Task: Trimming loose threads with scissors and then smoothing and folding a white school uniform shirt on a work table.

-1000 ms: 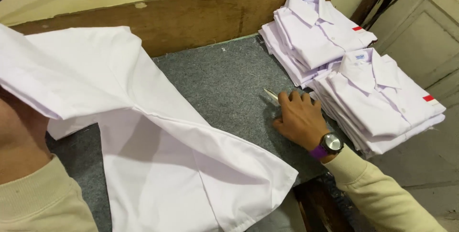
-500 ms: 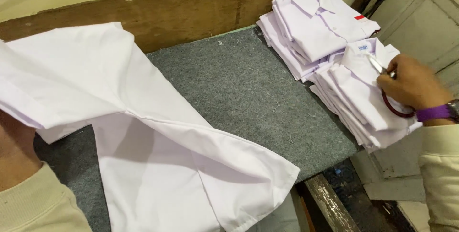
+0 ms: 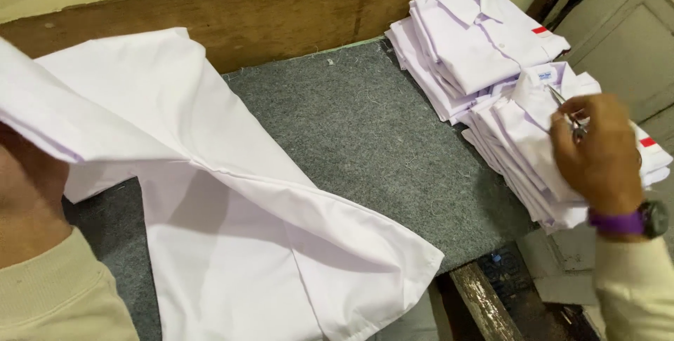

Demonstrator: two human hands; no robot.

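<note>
White shirt [image 3: 232,214]: unfolded, spread over the left and lower centre of the frame, draped across the grey felt pad [image 3: 372,137]; its upper left edge is lifted off the pad, hem corner hanging past the pad's front edge at lower centre.

Left hand [image 3: 24,193]: far left edge, under the raised cloth. Fingers hidden by the fabric; cannot tell how they grip, though the shirt rises at that point.

Right hand [image 3: 597,155]: right of frame, raised above the near stack of folded white shirts [image 3: 523,144]. Fingers curled and pinched on small metal scissors [image 3: 565,109], blade tip pointing toward upper left. Purple-strapped watch [image 3: 628,220] on the wrist, cream sleeve below.

Second stack of folded shirts [image 3: 470,39]: upper right, just behind the near stack, touching it. Brown wooden board [image 3: 281,18] runs along the pad's back edge.
</note>
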